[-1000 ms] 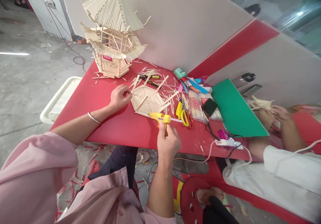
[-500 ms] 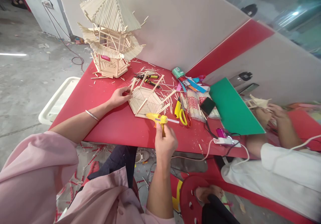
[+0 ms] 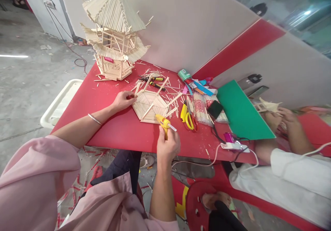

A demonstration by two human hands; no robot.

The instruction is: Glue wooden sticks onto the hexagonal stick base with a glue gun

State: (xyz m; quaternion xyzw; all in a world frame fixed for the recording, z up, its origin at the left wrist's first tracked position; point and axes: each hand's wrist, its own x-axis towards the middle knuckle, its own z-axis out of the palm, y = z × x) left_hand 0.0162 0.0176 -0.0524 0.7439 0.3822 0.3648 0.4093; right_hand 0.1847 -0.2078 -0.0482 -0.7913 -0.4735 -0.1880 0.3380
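My right hand (image 3: 168, 144) is wrapped round the handle of a yellow glue gun (image 3: 163, 121). A pale glue stick pokes out of its back end, and its nozzle points away from me over the near edge of a six-sided wooden stick base (image 3: 147, 101). Several short posts stand or lean along the rim of this base. At its left corner, my left hand (image 3: 124, 100) is closed with thumb and fingertips pinching the rim beside a leaning post. A silver bangle circles my left wrist.
A tiered stick pagoda (image 3: 113, 34) stands at the back left of the red table (image 3: 111, 131). Black-and-yellow pliers (image 3: 155, 82), loose sticks, yellow-handled scissors (image 3: 190, 119), bagged sticks (image 3: 201, 108), a green board (image 3: 243, 110) and a power strip (image 3: 235, 146) lie rightward. A person in white sits at right.
My right hand has turned the glue gun, so its nozzle points farther away from me and its back end has swung nearer. My left hand stays at the base's corner.
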